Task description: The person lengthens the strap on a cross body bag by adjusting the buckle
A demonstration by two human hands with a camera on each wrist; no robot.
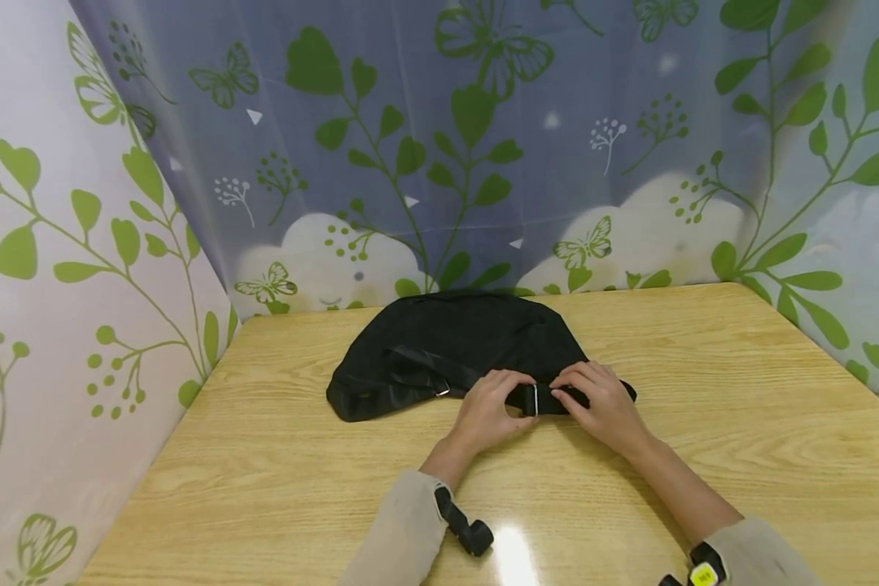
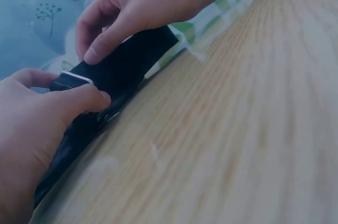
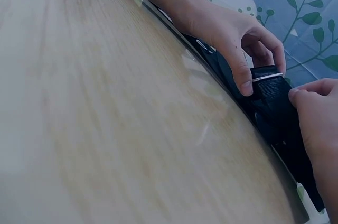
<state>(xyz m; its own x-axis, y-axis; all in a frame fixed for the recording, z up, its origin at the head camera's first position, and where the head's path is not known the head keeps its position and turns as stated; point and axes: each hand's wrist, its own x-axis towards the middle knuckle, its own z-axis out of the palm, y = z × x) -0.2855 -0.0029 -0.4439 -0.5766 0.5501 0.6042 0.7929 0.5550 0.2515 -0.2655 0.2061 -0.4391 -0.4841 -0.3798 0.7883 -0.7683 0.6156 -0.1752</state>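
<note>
- Printed cloth with green leaves, butterflies and white clouds hangs behind the black bag; paler leaf-patterned cloth rises to its left.
- Beneath the bag is a wood-grain table, the bag lying flattened near the back edge, its curved side away from the person.
- Along the bag's near edge, right of its middle, runs a black strap with a metal buckle.
- The left hand holds the strap at the buckle, thumb and fingers at opposite ends of it.
- Just right of the buckle, the right hand pinches the strap narrowly between thumb and fingertips.
- Left of both hands, a small metal loop shows on the bag.
- Nearer the person than the bag are two beige sleeves.
</note>
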